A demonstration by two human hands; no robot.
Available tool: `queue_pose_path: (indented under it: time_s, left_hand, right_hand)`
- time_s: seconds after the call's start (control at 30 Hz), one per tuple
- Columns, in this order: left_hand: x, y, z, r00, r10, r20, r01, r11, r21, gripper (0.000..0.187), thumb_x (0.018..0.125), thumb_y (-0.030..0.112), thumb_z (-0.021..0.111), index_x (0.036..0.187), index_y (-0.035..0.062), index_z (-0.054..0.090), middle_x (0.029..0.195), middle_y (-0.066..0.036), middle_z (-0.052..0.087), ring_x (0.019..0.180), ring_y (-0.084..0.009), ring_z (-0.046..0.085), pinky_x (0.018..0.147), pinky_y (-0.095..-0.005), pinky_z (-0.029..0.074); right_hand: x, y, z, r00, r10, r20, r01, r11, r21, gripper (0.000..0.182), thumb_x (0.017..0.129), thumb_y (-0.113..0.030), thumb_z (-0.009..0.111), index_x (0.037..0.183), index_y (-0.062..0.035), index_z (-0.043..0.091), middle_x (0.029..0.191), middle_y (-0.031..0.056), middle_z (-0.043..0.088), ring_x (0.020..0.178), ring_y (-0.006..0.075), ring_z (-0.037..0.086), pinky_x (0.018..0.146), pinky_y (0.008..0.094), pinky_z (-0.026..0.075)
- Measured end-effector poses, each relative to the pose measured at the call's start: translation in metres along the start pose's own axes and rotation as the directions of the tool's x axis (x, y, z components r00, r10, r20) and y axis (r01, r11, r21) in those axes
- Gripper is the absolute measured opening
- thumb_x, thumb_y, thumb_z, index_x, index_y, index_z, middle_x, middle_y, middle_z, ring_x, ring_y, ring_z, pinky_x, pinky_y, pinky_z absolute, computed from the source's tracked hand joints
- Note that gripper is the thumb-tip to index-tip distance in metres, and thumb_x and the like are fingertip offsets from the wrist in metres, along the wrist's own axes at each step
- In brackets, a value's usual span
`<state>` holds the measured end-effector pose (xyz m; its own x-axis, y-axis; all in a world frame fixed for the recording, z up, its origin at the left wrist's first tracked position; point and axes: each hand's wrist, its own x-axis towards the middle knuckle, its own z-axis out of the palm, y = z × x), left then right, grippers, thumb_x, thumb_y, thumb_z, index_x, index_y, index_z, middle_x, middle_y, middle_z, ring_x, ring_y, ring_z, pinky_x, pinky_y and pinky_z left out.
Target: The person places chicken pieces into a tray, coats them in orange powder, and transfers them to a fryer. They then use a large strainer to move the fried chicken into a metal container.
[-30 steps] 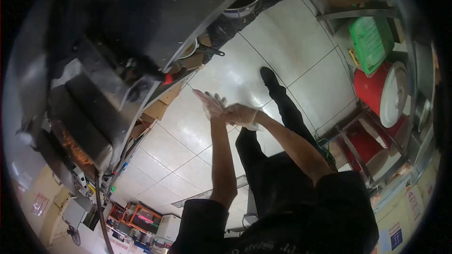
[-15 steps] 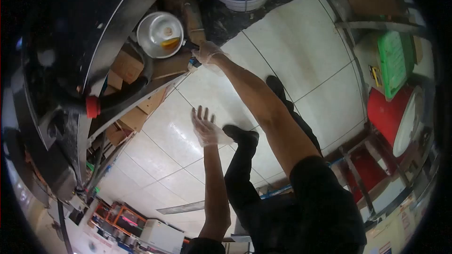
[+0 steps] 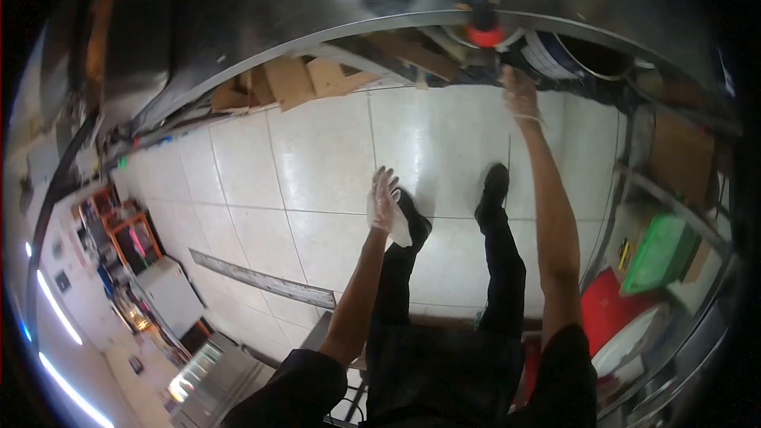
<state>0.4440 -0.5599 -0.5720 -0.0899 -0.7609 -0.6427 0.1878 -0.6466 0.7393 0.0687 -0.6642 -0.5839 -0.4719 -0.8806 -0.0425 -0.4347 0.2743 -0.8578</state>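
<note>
My right hand (image 3: 519, 93), in a clear plastic glove, is closed at the dark handle of a round metal pan (image 3: 515, 36). Most of the pan is hidden behind the counter edge and a red-ended black part (image 3: 485, 36), which is blurred. My left hand (image 3: 384, 200), also gloved, hangs above the tiled floor with its fingers extended and nothing in it. The pan's contents cannot be made out.
A dark metal counter (image 3: 261, 51) runs across the top, with cardboard (image 3: 289, 83) beneath it. A bucket (image 3: 547, 55) stands right of the pan. At the right are a green-lidded container (image 3: 654, 254) and a red object (image 3: 606, 309). A white cabinet (image 3: 170, 293) stands at lower left.
The view has turned, so the counter now spans the top. The pan, seen openly before, is now mostly covered. My right hand stays at its handle; my left hand's fingers are closer together.
</note>
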Motion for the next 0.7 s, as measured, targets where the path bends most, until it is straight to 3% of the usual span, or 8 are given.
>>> queue_pose_path:
  time_s: [0.1, 0.3, 0.4, 0.43, 0.53, 0.57, 0.67, 0.7]
  left_hand:
    - [0.007, 0.037, 0.014, 0.989, -0.05, -0.137, 0.057, 0.997, 0.048, 0.06, 0.084, 0.042, 0.051, 0.131, 0.0107, 0.032, 0.129, -0.008, 0.041, 0.117, -0.0245, 0.041, 0.092, -0.0384, 0.032]
    - [0.025, 0.067, -0.017, 0.992, 0.09, -0.088, -0.082, 0.993, 0.085, 0.062, 0.084, 0.042, 0.052, 0.13, 0.0061, 0.032, 0.13, -0.01, 0.041, 0.118, -0.0261, 0.04, 0.096, -0.0422, 0.029]
    - [0.023, 0.074, -0.03, 0.989, 0.077, -0.127, -0.07, 0.996, 0.056, 0.059, 0.084, 0.04, 0.052, 0.13, 0.0074, 0.034, 0.129, -0.01, 0.042, 0.117, -0.026, 0.04, 0.095, -0.0419, 0.03]
    - [0.021, 0.073, -0.037, 0.987, 0.08, -0.138, -0.073, 0.996, 0.053, 0.059, 0.084, 0.04, 0.052, 0.13, 0.0074, 0.034, 0.129, -0.01, 0.042, 0.117, -0.026, 0.04, 0.095, -0.0419, 0.03]
    - [0.016, 0.055, -0.058, 0.994, 0.024, -0.111, -0.018, 0.999, 0.047, 0.057, 0.085, 0.039, 0.051, 0.13, 0.0094, 0.034, 0.129, -0.009, 0.042, 0.117, -0.0259, 0.04, 0.095, -0.043, 0.029]
    - [0.014, 0.047, -0.067, 0.994, 0.024, -0.11, -0.019, 0.999, 0.049, 0.056, 0.085, 0.039, 0.05, 0.13, 0.0104, 0.034, 0.129, -0.009, 0.043, 0.117, -0.0261, 0.04, 0.095, -0.0437, 0.029]
    - [-0.001, 0.026, -0.089, 0.998, 0.007, -0.063, -0.007, 1.0, -0.01, 0.051, 0.087, 0.038, 0.044, 0.13, 0.0134, 0.035, 0.128, -0.008, 0.043, 0.117, -0.0263, 0.041, 0.095, -0.0457, 0.027]
    - [-0.008, 0.026, -0.095, 0.999, -0.014, -0.044, 0.014, 1.0, 0.013, 0.051, 0.086, 0.04, 0.046, 0.129, 0.0141, 0.036, 0.127, -0.008, 0.044, 0.116, -0.0263, 0.041, 0.094, -0.046, 0.028]
  right_hand:
    - [-0.009, -0.008, 0.001, 0.956, 0.292, -0.03, -0.279, 0.936, 0.214, 0.048, 0.088, -0.048, 0.039, 0.075, -0.0045, 0.056, 0.063, 0.0067, 0.051, 0.063, 0.0168, 0.051, 0.059, 0.0305, 0.039]
    - [-0.012, 0.008, 0.005, 0.814, 0.58, -0.007, -0.533, 0.753, 0.387, 0.04, 0.09, -0.041, 0.042, 0.082, -0.0042, 0.055, 0.07, 0.003, 0.05, 0.067, 0.0162, 0.046, 0.061, 0.0286, 0.037]
    - [-0.033, 0.022, 0.005, 0.986, 0.071, -0.149, -0.097, 0.98, -0.176, 0.038, 0.09, -0.04, 0.042, 0.081, -0.0044, 0.055, 0.069, 0.0032, 0.049, 0.064, 0.0163, 0.046, 0.06, 0.0287, 0.038]
    - [-0.036, 0.006, 0.004, 0.838, 0.544, -0.039, -0.489, 0.781, 0.39, 0.043, 0.089, -0.044, 0.041, 0.08, -0.0035, 0.055, 0.067, 0.0041, 0.049, 0.063, 0.0186, 0.046, 0.06, 0.0302, 0.038]
    - [-0.045, -0.005, 0.002, 0.808, 0.589, 0.003, -0.572, 0.784, 0.241, 0.047, 0.088, -0.047, 0.04, 0.077, -0.0036, 0.055, 0.065, 0.0079, 0.05, 0.061, 0.0202, 0.045, 0.058, 0.0317, 0.038]
    - [-0.049, -0.004, 0.009, 0.956, 0.242, -0.165, -0.243, 0.97, 0.02, 0.05, 0.089, -0.047, 0.035, 0.074, -0.0032, 0.054, 0.065, 0.0132, 0.052, 0.062, 0.0233, 0.048, 0.057, 0.0328, 0.039]
    - [-0.071, 0.031, 0.002, 0.972, -0.235, -0.027, 0.165, 0.753, -0.638, 0.01, 0.085, -0.007, 0.045, 0.087, 0.0004, 0.05, 0.074, 0.0157, 0.056, 0.069, 0.0295, 0.055, 0.061, 0.0366, 0.045]
    - [-0.083, -0.003, -0.004, 0.992, 0.074, -0.099, -0.104, 0.935, -0.34, 0.009, 0.085, -0.007, 0.044, 0.087, 0.0, 0.05, 0.074, 0.0143, 0.056, 0.065, 0.0301, 0.053, 0.06, 0.0361, 0.045]
